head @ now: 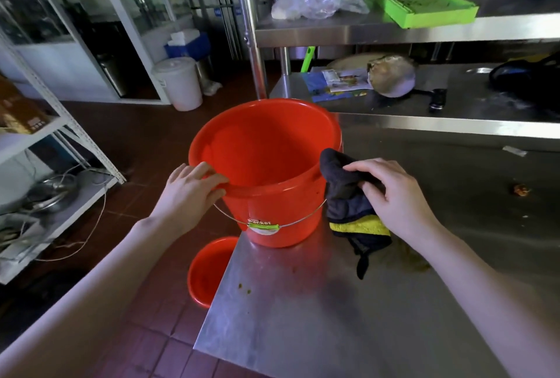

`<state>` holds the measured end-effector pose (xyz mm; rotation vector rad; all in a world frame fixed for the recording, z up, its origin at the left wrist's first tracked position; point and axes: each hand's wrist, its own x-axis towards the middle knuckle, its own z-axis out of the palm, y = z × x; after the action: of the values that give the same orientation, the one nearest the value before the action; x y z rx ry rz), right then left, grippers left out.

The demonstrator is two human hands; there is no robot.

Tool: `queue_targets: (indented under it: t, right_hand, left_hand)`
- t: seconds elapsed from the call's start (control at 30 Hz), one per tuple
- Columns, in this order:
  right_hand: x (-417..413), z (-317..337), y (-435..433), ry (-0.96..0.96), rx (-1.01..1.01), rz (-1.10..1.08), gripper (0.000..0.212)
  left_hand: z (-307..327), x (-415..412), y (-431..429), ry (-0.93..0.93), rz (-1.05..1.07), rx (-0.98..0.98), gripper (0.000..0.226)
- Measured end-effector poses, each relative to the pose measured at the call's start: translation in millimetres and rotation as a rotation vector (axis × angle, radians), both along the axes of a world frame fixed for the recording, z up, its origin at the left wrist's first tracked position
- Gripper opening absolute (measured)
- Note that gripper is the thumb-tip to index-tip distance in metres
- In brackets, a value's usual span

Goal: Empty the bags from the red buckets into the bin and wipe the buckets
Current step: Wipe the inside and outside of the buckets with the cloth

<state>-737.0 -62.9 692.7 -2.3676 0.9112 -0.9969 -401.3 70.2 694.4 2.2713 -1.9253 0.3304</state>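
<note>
I count two red buckets. One (266, 150) stands upright on the near-left corner of the steel counter (333, 317), with no bag inside. The second bucket (209, 271) sits on the tiled floor just below that corner, partly hidden by the counter edge. My left hand (194, 187) grips the first bucket's near-left rim, fingers curled over it. My right hand (394, 193) clutches one dark cloth (348, 205) with a yellow face, bunched against the bucket's right side at the rim. The bucket's front label (262, 223) shows a word ending in "arket", partly covered by the green grip of its wire handle (303, 220). One white lidded tub (178, 82) stands on the floor beyond.
</note>
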Motion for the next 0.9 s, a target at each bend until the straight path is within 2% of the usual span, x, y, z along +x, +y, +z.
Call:
queue_targets:
  t: [0.1, 0.2, 0.33, 0.4, 0.53, 0.7, 0.8, 0.9]
  right_hand:
    - [3, -1, 17, -0.033, 0.018, -0.071, 0.038]
    - [7, -1, 36, -0.045, 0.025, -0.117, 0.036]
    - [8, -5, 63, -0.039, 0.042, -0.201, 0.035]
    - [5, -7, 77, -0.045, 0.057, -0.252, 0.035]
    - [1, -14, 104, -0.021, 0.049, -0.335, 0.034]
    - [0, -27, 137, -0.011, 0.078, -0.397, 0.034]
    - [-3, -30, 146, 0.0, 0.092, -0.426, 0.034]
    - [-4, -28, 150, 0.002, 0.086, -0.447, 0.035]
  left_hand:
    - [-5, -14, -6, 0.046, -0.098, -0.055, 0.026]
    - [-8, -47, -11, 0.171, -0.223, -0.071, 0.03]
    - [-6, -77, -11, 0.308, -0.473, 0.021, 0.049]
    - [-8, -68, -3, 0.219, -0.558, 0.049, 0.068]
    - [-16, -20, 22, -0.075, -0.583, 0.004, 0.096]
    - [-28, 25, 38, -0.269, -0.574, 0.009, 0.126]
    - [-29, 46, 37, -0.298, -0.559, -0.041, 0.123]
    - [-31, 45, 32, -0.246, -0.593, -0.148, 0.1]
